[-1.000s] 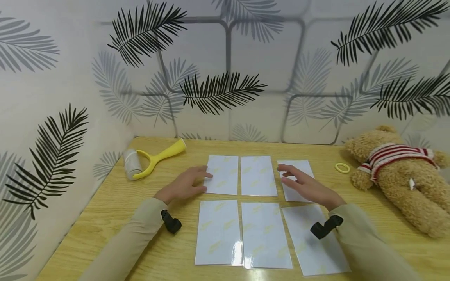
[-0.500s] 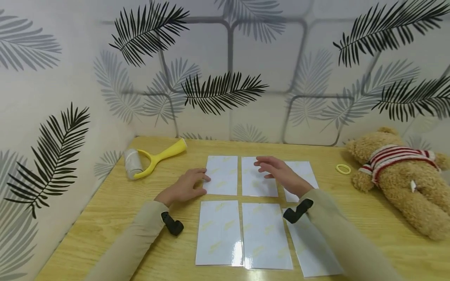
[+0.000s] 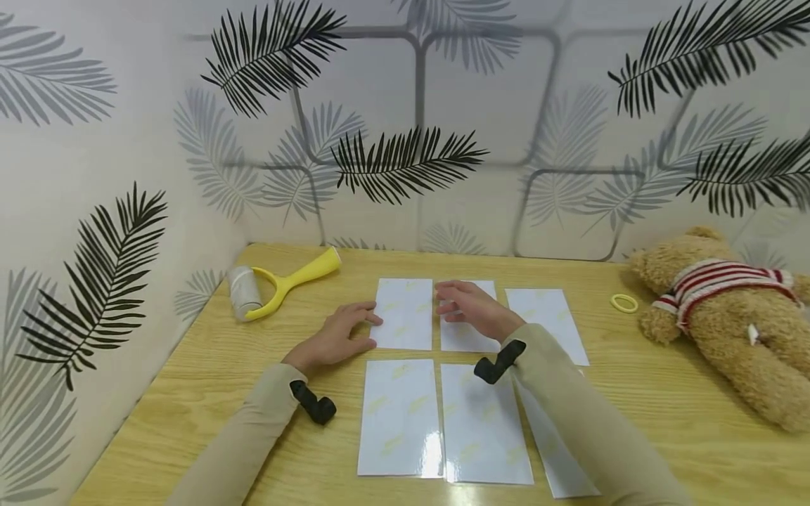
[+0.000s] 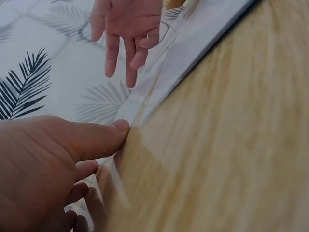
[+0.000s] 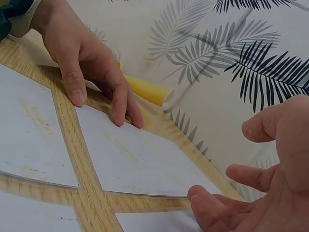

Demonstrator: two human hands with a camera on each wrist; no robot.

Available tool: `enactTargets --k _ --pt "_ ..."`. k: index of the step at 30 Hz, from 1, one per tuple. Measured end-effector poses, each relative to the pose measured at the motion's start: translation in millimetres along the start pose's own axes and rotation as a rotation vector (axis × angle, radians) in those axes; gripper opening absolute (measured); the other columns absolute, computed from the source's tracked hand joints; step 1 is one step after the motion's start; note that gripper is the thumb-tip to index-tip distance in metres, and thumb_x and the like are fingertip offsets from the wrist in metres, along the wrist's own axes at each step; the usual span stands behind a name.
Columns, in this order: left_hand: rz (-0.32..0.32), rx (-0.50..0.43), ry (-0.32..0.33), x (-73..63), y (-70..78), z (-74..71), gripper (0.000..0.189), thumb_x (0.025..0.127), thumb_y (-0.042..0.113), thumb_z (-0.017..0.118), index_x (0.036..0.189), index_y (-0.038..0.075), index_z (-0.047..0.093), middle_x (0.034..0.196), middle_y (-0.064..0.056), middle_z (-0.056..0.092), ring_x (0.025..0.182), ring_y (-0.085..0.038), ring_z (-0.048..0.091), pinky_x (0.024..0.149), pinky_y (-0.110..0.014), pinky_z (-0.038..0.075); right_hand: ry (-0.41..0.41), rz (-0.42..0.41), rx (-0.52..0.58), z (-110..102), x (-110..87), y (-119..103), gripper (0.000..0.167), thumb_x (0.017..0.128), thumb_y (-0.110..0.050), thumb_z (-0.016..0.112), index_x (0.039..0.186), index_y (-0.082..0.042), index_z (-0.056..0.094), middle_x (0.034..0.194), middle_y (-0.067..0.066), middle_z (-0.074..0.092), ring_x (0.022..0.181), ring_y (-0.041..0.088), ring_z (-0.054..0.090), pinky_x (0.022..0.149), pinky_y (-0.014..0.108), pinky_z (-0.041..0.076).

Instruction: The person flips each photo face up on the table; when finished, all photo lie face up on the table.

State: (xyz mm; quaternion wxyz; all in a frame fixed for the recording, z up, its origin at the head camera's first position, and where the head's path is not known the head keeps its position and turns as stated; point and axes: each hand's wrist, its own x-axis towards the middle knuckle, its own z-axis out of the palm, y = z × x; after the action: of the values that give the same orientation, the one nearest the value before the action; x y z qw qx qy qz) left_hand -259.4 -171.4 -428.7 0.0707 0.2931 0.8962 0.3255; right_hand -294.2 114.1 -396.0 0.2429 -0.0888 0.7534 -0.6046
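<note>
Glossy white cards with faint yellow marks lie on the wooden table in two rows. My left hand (image 3: 338, 337) rests at the left edge of the back-left card (image 3: 403, 323); in the right wrist view, its thumb and fingertips touch that card (image 5: 140, 154) along its edge. Over the back-middle card (image 3: 458, 340) hovers my right hand (image 3: 477, 309), fingers pointing left and loosely bent with nothing in them. Its fingertips reach close to the back-left card's right edge. The back-right card (image 3: 547, 320) lies beside it. My right forearm hides part of the front-right card (image 3: 557, 453).
Two more cards, front-left (image 3: 400, 418) and front-middle (image 3: 484, 436), lie nearest me. A yellow-handled lint roller (image 3: 285, 284) sits at the back left. To the right are a yellow ring (image 3: 624, 303) and a teddy bear (image 3: 728, 316) in a striped sweater. A leaf-patterned wall (image 3: 405, 232) stands behind.
My right hand has moved left from the back-right card to above the back-middle card. My left hand stays at the back-left card's edge. The cards have kept their places.
</note>
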Motion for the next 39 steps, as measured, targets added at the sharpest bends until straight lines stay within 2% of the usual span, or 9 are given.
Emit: enactTargets --k 7,14,19,25,29,32,35,37,39 --pt "0.006 -0.020 -0.005 2.8 -0.4 -0.5 0.036 0.094 0.018 0.062 0.127 0.004 0.057 0.153 -0.020 0.031 0.140 -0.043 0.023 0.108 -0.067 0.016 0.002 0.065 0.127 0 0.0 -2 0.055 0.104 -0.024 0.036 0.150 0.003 0.023 0.153 0.024 0.027 0.129 0.033 0.045 0.104 0.038 0.043" --pt "0.005 -0.029 0.008 4.0 0.3 -0.5 0.036 0.093 0.017 0.063 0.126 0.003 0.056 0.152 -0.020 0.032 0.140 -0.043 0.024 0.108 -0.066 0.015 0.050 0.079 0.292 0 0.6 -5 0.054 0.103 -0.021 0.041 0.151 -0.002 0.025 0.142 0.019 0.043 0.106 0.018 0.056 0.077 0.019 0.047" --pt "0.001 -0.023 0.018 3.4 -1.5 0.7 0.037 0.093 0.017 0.063 0.127 0.004 0.056 0.152 -0.019 0.033 0.140 -0.042 0.025 0.108 -0.066 0.016 0.087 -0.036 0.189 7 6.2 -2 0.054 0.098 -0.011 0.052 0.149 -0.015 0.035 0.101 0.002 0.051 0.077 0.011 0.051 0.062 0.019 0.039" --pt "0.013 -0.031 0.040 3.0 -5.8 3.2 0.039 0.093 0.019 0.063 0.128 0.006 0.054 0.152 -0.017 0.035 0.139 -0.042 0.027 0.108 -0.064 0.018 0.094 -0.206 -0.019 23 14.0 -1 0.055 0.093 -0.009 0.062 0.145 -0.016 0.044 0.090 0.004 0.050 0.076 0.020 0.044 0.064 0.026 0.037" --pt "0.014 -0.052 0.050 1.9 -6.5 2.6 0.040 0.092 0.018 0.065 0.128 0.005 0.053 0.151 -0.018 0.036 0.139 -0.042 0.027 0.109 -0.063 0.019 0.097 -0.233 -0.113 32 19.0 -2 0.054 0.093 -0.008 0.061 0.144 -0.011 0.043 0.082 0.003 0.045 0.065 0.016 0.041 0.058 0.023 0.035" --pt "-0.033 -0.053 0.061 2.6 -5.2 1.0 0.050 0.090 0.019 0.068 0.133 0.003 0.048 0.149 -0.020 0.035 0.136 -0.040 0.027 0.110 -0.059 0.022 0.128 -0.227 -0.152 36 21.4 -3 0.052 0.093 -0.006 0.060 0.143 -0.010 0.044 0.080 0.002 0.041 0.059 0.013 0.035 0.055 0.022 0.031" --pt "-0.113 -0.070 0.068 5.6 -4.5 -0.1 0.074 0.088 0.023 0.071 0.144 0.000 0.030 0.145 -0.023 0.032 0.133 -0.039 0.026 0.110 -0.056 0.025 0.145 -0.218 -0.158 37 21.1 -4 0.052 0.093 -0.004 0.059 0.143 -0.010 0.044 0.082 0.001 0.039 0.061 0.012 0.033 0.057 0.022 0.030" --pt "-0.182 -0.145 0.067 8.1 -3.9 -0.7 0.088 0.088 0.027 0.070 0.150 0.001 0.014 0.147 -0.021 0.030 0.134 -0.037 0.026 0.111 -0.054 0.025 0.142 -0.210 -0.146 36 19.6 -4 0.053 0.093 -0.004 0.059 0.143 -0.010 0.043 0.083 0.001 0.038 0.062 0.012 0.033 0.058 0.023 0.030" --pt "-0.225 -0.311 0.067 10.4 -2.5 -1.4 0.091 0.091 0.025 0.067 0.152 0.004 0.003 0.150 -0.019 0.030 0.137 -0.036 0.028 0.112 -0.053 0.025 0.135 -0.205 -0.124 34 18.1 -3 0.053 0.094 -0.005 0.058 0.144 -0.011 0.042 0.082 0.001 0.037 0.063 0.012 0.033 0.059 0.023 0.031"
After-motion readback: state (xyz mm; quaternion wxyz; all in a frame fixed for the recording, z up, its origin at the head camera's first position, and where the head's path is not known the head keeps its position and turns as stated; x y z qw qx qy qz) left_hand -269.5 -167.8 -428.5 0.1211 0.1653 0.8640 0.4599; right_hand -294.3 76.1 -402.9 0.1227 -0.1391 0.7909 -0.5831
